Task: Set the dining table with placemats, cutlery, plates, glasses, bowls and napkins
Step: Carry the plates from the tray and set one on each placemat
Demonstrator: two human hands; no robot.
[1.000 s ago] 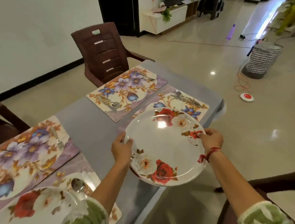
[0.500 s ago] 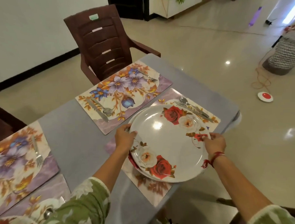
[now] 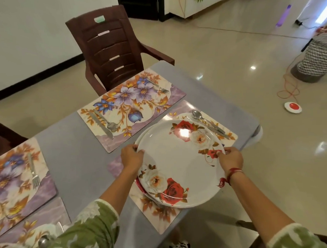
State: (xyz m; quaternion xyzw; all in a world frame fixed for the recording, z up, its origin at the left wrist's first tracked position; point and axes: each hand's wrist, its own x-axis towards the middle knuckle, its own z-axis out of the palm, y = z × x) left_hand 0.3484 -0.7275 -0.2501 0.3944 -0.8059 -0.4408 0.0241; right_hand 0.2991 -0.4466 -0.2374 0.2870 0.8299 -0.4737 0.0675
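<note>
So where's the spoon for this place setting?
Head view: the spoon lies on the right placemat, past the far-right rim of the rose plate, beside a knife.

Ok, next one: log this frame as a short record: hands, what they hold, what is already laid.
left hand: grips the left rim of the plate
right hand: pinches its right rim
plate: white, rose print, over the near placemat; second rim shows beneath
resting or lifted: cannot tell
near placemat: spoon and knife along its right side
far placemat: fork at right; no plate
</note>
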